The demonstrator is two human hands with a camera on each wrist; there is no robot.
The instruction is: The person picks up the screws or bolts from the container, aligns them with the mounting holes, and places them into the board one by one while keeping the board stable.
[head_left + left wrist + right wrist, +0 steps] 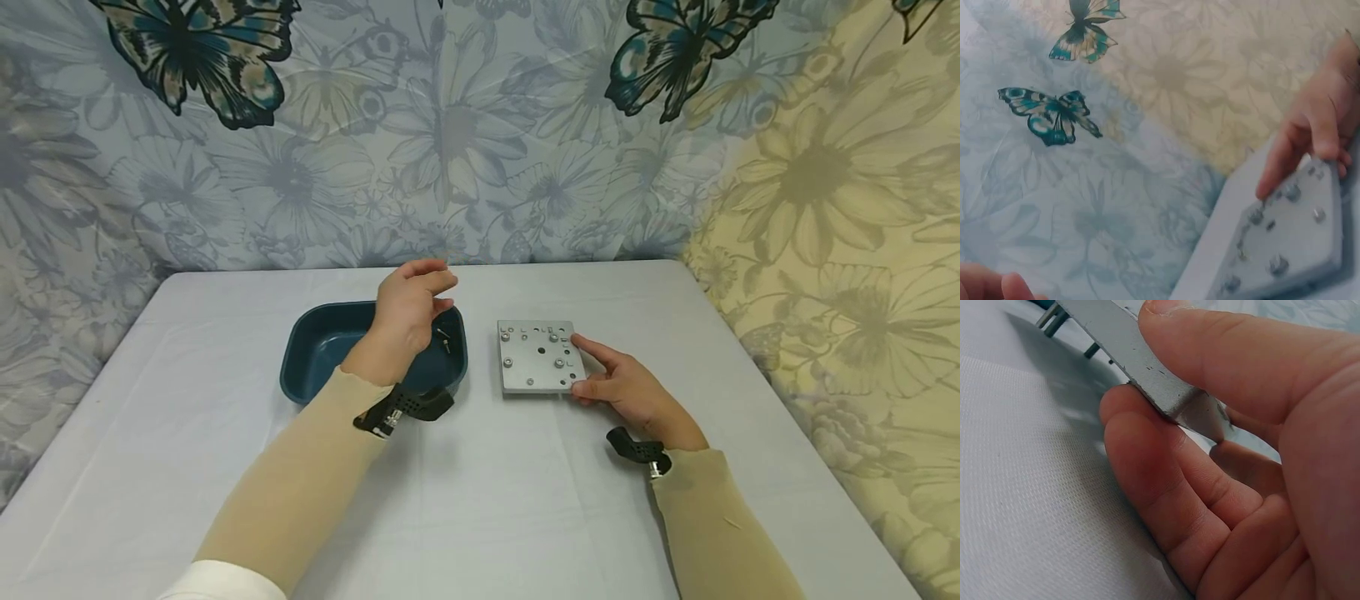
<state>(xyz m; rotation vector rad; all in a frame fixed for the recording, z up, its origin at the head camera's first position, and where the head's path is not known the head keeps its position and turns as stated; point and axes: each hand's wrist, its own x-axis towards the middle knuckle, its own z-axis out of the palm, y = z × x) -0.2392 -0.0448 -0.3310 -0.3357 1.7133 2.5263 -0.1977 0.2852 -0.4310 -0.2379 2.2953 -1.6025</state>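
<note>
Grey plate: a square metal plate (538, 357) lies on the surface (480, 500), right of centre, studded with small screws and holes; the right wrist view shows its near edge lifted slightly, short legs beneath it
Right hand: the right hand (626, 390) pinches the plate's right edge, thumb on top and fingers curled under it, index finger stretched along the top face
Left hand: the left hand (408, 307) hovers above the tub, fingers loosely bent with thumb and forefinger drawn near each other; whether anything sits between them, cannot tell
Tub: a dark teal tub (315, 350) stands just left of the plate, apart from it, with a small dark screw (444, 337) lying inside near its right wall
Backdrop: flowered cloth with butterflies (202, 50) hangs behind the surface
Sleeves: beige, a black strap at each wrist
</note>
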